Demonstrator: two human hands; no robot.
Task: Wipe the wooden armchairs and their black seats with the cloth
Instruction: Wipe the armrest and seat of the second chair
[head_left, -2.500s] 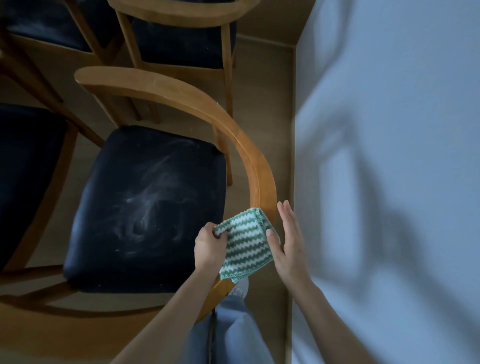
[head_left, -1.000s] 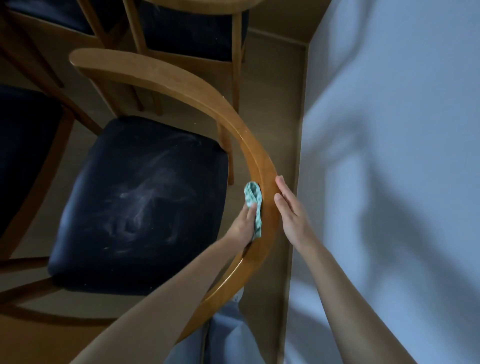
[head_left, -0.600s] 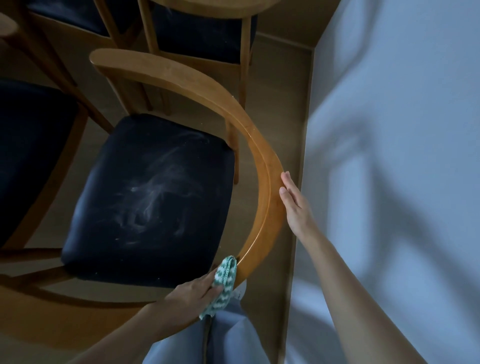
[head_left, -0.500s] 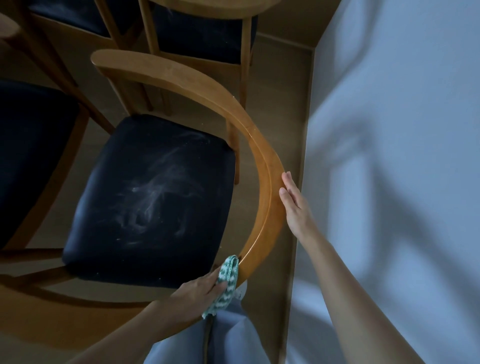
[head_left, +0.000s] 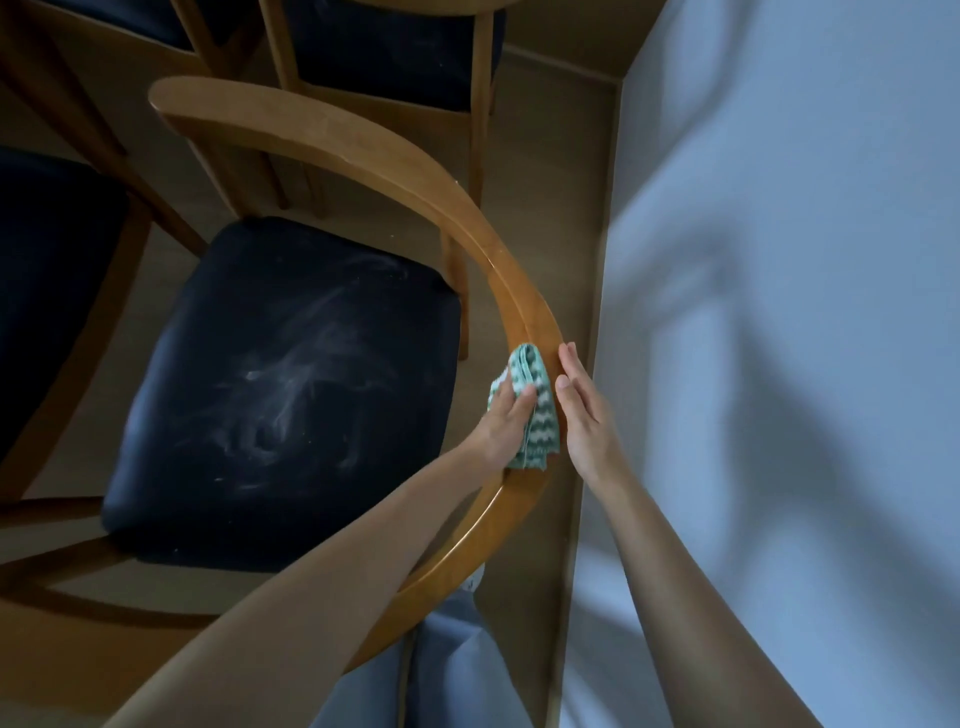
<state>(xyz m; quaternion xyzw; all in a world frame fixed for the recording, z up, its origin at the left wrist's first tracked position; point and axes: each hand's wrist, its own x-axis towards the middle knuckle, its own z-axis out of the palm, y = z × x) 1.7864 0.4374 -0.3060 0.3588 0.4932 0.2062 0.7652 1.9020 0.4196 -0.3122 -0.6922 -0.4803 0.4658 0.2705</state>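
The left hand (head_left: 506, 423) presses a folded cloth (head_left: 532, 410) against the inner face of the curved wooden rail (head_left: 395, 171) of the nearest chair, fingers closed over the fabric and the thumb lying across its green-and-white zigzag stripes. The cloth folds over the rail's top edge and hangs a little below the hand. Just beside it, the right hand (head_left: 584, 410) lies flat and open on the rail's outer face, fingers straight and together, gripping nothing — only bracing the wood.

Inside the rail's curve sits the black seat (head_left: 291, 384), marked with pale dusty swirls near its middle. More chairs (head_left: 395, 57) with dark seats stand beyond and to the left. A pale wall (head_left: 805, 260) runs close along the right, above a tan floor (head_left: 540, 171). No writing or label can be read anywhere.
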